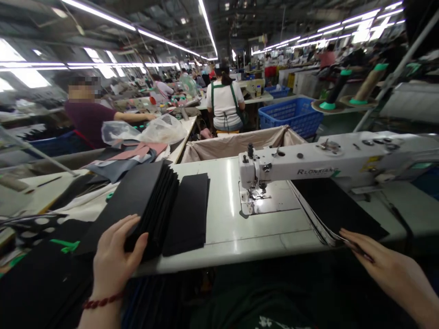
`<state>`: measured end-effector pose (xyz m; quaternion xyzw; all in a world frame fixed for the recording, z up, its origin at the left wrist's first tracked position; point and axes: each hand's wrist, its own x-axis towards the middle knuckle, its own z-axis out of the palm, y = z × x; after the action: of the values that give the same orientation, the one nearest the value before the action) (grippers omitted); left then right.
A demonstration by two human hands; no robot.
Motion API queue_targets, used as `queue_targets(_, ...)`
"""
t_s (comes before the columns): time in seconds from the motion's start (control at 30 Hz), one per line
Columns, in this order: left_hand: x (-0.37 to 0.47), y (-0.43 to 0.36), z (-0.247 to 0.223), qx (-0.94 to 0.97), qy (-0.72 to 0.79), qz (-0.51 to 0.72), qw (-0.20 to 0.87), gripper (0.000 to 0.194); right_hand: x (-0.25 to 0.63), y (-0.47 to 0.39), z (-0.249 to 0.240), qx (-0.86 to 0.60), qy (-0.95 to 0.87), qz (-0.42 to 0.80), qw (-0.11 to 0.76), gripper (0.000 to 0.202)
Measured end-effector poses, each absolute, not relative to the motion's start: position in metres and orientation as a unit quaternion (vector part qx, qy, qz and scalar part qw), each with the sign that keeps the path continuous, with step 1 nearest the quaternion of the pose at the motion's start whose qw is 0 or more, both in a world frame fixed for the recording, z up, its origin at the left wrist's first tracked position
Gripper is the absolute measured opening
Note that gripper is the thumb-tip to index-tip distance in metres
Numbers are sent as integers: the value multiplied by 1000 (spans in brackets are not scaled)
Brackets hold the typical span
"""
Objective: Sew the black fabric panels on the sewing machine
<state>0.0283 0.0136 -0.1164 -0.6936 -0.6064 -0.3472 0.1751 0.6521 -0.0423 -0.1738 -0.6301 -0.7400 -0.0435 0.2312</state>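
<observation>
At the left, a tall stack of black panels (132, 185) leans in a fan on the table. My left hand (118, 251) grips its near corner, fingers on top and thumb along the side. Beside that lies a lower pile of narrow black pieces (188, 210). My right hand (384, 260) is at the near corner of another stack of black pieces with pale layers (338, 205), right of the needle area. Under its fingers shows a slim dark object (361, 251), held in the hand; its kind is unclear. The sewing machine (291, 160) has nothing under its presser foot.
Behind the machine hangs a beige cloth bin (236, 144), with a blue basket (291, 116) beyond. Thread cones (338, 89) stand at the right. Fabric scraps (133, 157) and a plastic bag (161, 130) lie at the left. Two co-workers sit nearby.
</observation>
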Motion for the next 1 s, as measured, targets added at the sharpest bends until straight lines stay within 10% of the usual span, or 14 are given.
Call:
queue_targets(0.2,162,24,-127,-780,-462,-421,-9,38,567,-51,-114,-479,-840,9,254,36)
queue_targets(0.37,264,45,-143,-913,-303,-191,-195,47,450,-33,-108,-333,-920,130,160,16)
queue_targets(0.57,256,46,-212,-911,-369,-116,-142,53,436,-13,-147,-270,-874,366,172,34)
queue_targets(1.0,215,58,-208,-867,-470,-135,-96,50,522,16,-191,-528,-807,189,183,12)
